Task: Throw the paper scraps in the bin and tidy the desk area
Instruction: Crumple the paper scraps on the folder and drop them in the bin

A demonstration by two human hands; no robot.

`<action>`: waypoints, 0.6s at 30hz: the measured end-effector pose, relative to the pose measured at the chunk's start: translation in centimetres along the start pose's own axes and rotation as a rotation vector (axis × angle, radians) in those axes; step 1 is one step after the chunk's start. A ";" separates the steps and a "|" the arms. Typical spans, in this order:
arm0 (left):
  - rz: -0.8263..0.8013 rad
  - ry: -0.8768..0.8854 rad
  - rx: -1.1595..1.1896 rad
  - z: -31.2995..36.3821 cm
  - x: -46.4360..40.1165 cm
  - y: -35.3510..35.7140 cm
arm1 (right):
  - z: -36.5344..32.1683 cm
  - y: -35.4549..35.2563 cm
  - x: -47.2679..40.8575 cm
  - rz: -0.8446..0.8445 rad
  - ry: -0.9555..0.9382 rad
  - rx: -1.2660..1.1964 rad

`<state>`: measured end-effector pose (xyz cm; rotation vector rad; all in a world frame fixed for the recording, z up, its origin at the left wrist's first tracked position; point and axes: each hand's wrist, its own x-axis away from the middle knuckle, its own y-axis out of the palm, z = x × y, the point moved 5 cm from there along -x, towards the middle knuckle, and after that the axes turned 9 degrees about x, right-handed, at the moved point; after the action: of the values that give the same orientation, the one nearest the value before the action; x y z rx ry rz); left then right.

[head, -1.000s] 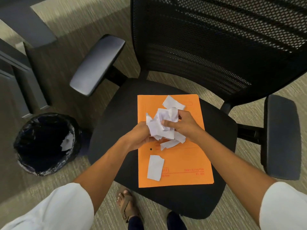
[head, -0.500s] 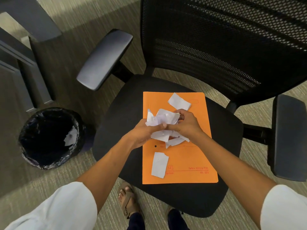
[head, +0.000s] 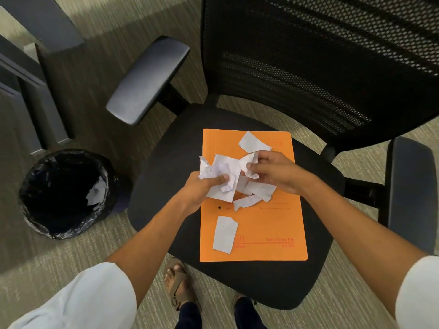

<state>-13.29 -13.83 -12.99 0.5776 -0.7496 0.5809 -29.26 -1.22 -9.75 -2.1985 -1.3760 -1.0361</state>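
An orange folder (head: 266, 233) lies on the black seat of an office chair (head: 166, 162). White paper scraps are scattered on the folder. My left hand (head: 202, 188) is shut on a crumpled bunch of scraps (head: 223, 176) above the folder's upper half. My right hand (head: 275, 172) pinches a small crumpled scrap (head: 249, 162) right beside that bunch. Loose scraps lie flat on the folder: one near its top edge (head: 253, 142), one near its lower left (head: 224, 233), and a few under my hands (head: 257, 192). A black-lined bin (head: 64, 193) stands on the floor to the left, with one scrap (head: 95, 193) inside.
The chair's mesh back (head: 320, 62) rises behind the seat, with armrests at left (head: 147, 79) and right (head: 411, 193). Grey desk legs and panels (head: 40, 91) stand at the far left beside the bin. My sandalled feet (head: 178, 283) are on the carpet below the seat.
My two hands have drawn slightly apart: the left keeps the crumpled bunch, the right now pinches a separate small scrap. The view has shifted a little to the left.
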 end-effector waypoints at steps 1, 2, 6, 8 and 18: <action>0.020 -0.005 0.009 -0.1 -0.1 -0.2 | 0.1 -0.4 0.1 0.033 -0.002 -0.010; 0.044 -0.010 0.018 -0.1 -0.1 -0.5 | 0.2 -0.8 0.2 0.081 -0.005 -0.028; 0.117 -0.017 0.053 0.0 -0.4 -2.0 | 1.7 -2.8 1.0 0.255 0.024 0.147; 0.139 -0.019 0.050 0.2 -0.4 -2.4 | 2.8 -3.0 1.1 0.279 0.032 0.420; 0.172 -0.015 -0.024 0.5 -0.4 -2.8 | 4.3 -1.0 0.4 0.463 -0.080 1.093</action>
<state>-11.92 -16.21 -13.68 0.4989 -0.8242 0.7266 -28.31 2.11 -12.45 -1.5564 -0.9890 0.0329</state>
